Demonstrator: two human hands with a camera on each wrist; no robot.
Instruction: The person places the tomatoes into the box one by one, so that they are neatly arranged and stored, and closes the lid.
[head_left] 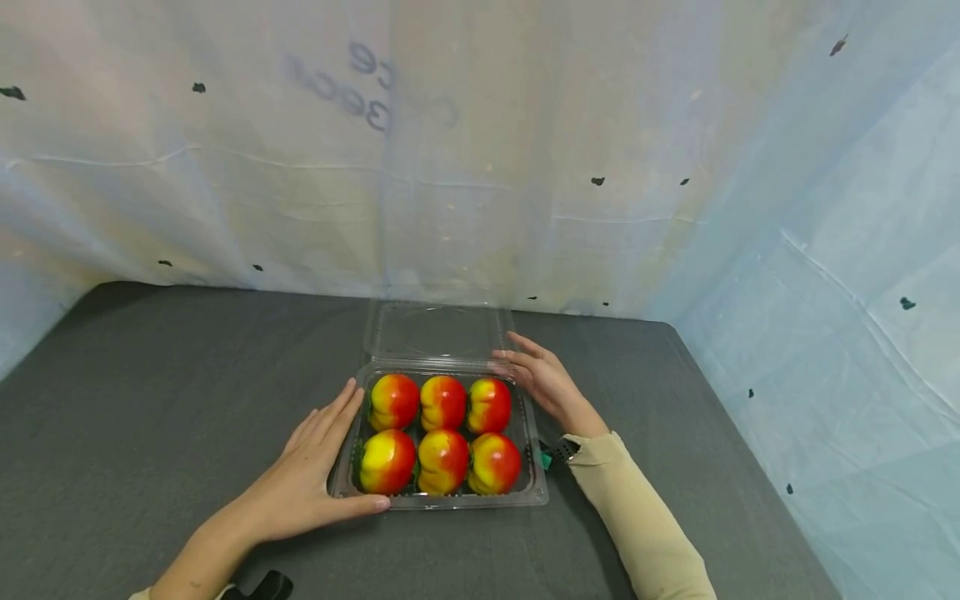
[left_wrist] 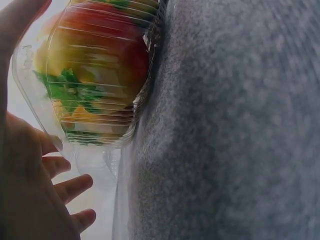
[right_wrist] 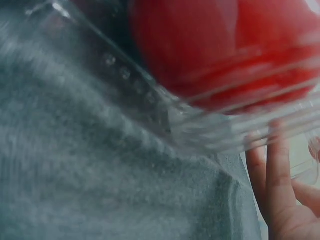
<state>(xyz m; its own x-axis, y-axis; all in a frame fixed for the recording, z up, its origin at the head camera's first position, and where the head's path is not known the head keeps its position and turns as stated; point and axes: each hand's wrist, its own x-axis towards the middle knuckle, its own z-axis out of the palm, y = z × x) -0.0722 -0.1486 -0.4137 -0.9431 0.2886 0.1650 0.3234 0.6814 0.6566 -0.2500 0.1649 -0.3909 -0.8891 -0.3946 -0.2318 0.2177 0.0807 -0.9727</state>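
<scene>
A clear plastic clamshell box (head_left: pixel 542 493) lies with its lid (head_left: pixel 438 331) folded back toward the rear. Two rows of peach-like, red-and-yellow fruits (head_left: pixel 442 463) fill its base; green leaves (left_wrist: pixel 70 90) show beneath one through the ribbed wall in the left wrist view. My left hand (head_left: pixel 311 471) spans the box's left side, fingers extended along the rim and thumb at the front edge. Near the back right corner, by the hinge, is my right hand (head_left: pixel 551 383) with its fingers extended. In the right wrist view, its fingertips (right_wrist: pixel 276 127) are at the clear wall, beside a red fruit (right_wrist: pixel 220 50).
The box rests on a dark grey table (head_left: pixel 187 375). A pale plastic sheet (head_left: pixel 480 167) hangs behind the table, and bluish sheeting (head_left: pixel 847 292) hangs along the right. A black object (head_left: pixel 270 585) is by my left wrist.
</scene>
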